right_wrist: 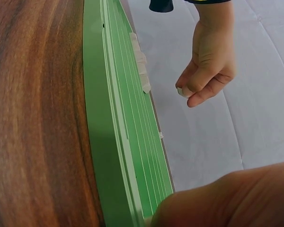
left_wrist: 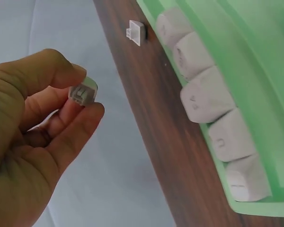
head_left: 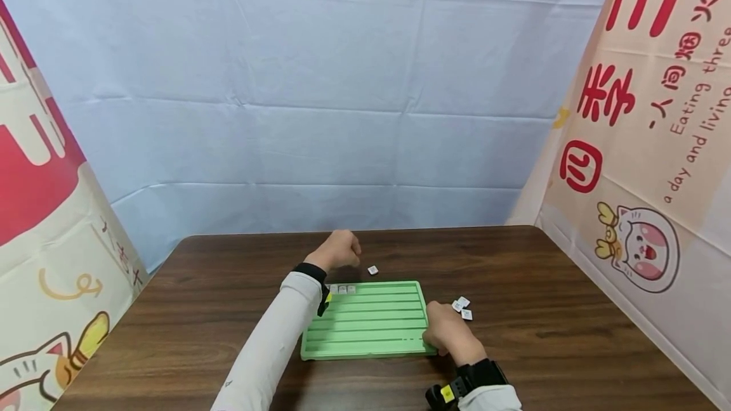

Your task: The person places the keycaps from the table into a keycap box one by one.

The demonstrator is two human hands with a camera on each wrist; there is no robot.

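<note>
My left hand [head_left: 338, 250] is held up beyond the far edge of a ridged green tray [head_left: 371, 318]. In the left wrist view its thumb and fingers pinch a small white keycap [left_wrist: 84, 92], hollow underside showing. A row of several white keycaps [left_wrist: 208, 96] sits in the tray's far slot, at its left end. My right hand [head_left: 454, 335] grips the right edge of the tray near its front corner; its fingertips are partly hidden. One loose keycap [head_left: 373, 270] lies on the wood just past the tray.
The tray lies on a dark wooden table [head_left: 228, 309]. Right of it, close to the right hand, are several loose white keycaps [head_left: 466, 314]. A pale blue cloth [head_left: 320, 94] hangs behind the table, and printed cloths [head_left: 639, 144] hang at both sides.
</note>
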